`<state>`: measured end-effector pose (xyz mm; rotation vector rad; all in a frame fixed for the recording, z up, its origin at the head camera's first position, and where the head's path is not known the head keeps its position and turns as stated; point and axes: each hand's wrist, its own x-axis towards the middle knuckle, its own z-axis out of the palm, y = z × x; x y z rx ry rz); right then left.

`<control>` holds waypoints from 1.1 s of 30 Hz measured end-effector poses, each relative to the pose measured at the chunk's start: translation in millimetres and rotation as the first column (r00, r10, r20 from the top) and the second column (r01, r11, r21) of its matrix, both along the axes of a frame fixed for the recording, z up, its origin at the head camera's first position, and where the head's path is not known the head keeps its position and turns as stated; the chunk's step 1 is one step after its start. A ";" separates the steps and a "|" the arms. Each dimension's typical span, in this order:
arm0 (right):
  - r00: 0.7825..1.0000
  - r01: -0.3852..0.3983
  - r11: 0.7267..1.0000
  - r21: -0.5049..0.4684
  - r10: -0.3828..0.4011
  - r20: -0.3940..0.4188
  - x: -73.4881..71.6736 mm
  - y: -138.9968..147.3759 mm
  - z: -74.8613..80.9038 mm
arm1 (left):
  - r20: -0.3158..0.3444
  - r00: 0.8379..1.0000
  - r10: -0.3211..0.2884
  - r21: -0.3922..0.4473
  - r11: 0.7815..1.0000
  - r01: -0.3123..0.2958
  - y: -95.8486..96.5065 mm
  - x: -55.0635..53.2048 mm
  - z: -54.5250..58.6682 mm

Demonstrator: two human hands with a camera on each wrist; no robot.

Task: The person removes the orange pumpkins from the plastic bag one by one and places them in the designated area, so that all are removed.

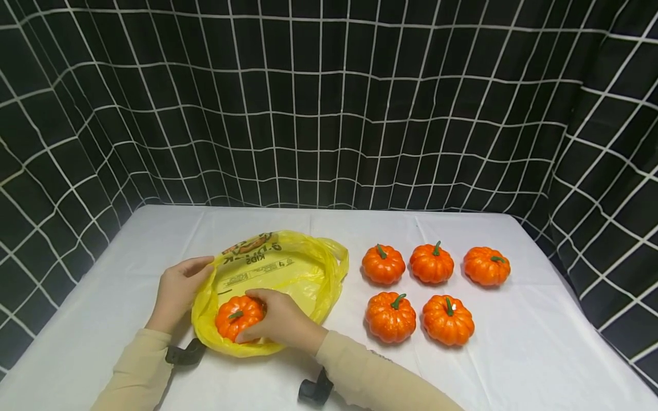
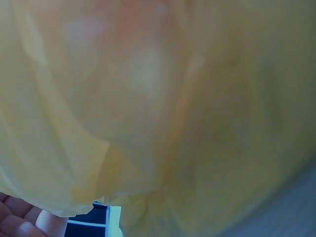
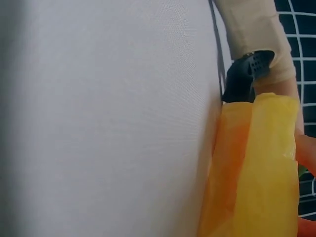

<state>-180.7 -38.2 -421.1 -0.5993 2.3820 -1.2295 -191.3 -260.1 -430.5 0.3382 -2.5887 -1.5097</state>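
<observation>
A small orange toy pumpkin (image 1: 237, 317) with a green stem lies inside the near left part of an open yellow plastic bag (image 1: 308, 268). My right hand (image 1: 283, 319) reaches over the bag's near rim and grips the pumpkin, thumb on the near side and fingers on the far side. At the bag's left rim, my left hand (image 1: 177, 291) holds the plastic by its edge. The left wrist view is mostly filled by the yellow plastic (image 2: 148, 123), with left fingers (image 2: 52, 223) at its lower edge. Bag plastic (image 3: 266, 168) hides most of the pumpkin in the right wrist view.
Several more orange pumpkins, among them a front one (image 1: 390, 317) and a far right one (image 1: 486, 266), sit in two rows right of the bag. A white cloth (image 1: 534, 342) covers the table. Black curtains with a white grid (image 1: 329, 103) stand behind and beside it.
</observation>
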 end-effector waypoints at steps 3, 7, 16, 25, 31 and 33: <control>1.000 0.013 1.000 -0.002 -0.013 -0.011 0.9 1.5 -1.4 | 0.006 1.000 -0.003 0.004 1.000 0.003 0.7 0.5 -0.7; 0.999 0.036 0.999 -0.028 -0.036 -0.014 0.5 8.5 0.5 | 0.005 1.000 -0.006 0.004 1.000 0.006 0.5 0.4 -0.3; 0.994 0.106 0.979 -0.173 -0.109 -0.008 4.7 53.3 21.9 | 0.005 1.000 -0.006 0.003 1.000 0.006 0.4 0.7 -0.1; 0.978 0.193 0.941 -0.276 -0.209 -0.027 20.0 117.3 46.2 | 0.007 1.000 -0.006 0.001 1.000 0.006 0.3 1.2 -0.4; 0.955 0.283 0.940 -0.192 -0.294 -0.032 31.4 162.6 59.3 | 0.001 1.000 -0.004 -0.011 1.000 0.004 0.3 0.7 -0.1; 0.947 0.309 0.936 -0.170 -0.320 -0.040 34.4 177.1 61.0 | 0.002 1.000 -0.008 -0.006 1.000 0.008 1.3 0.4 0.3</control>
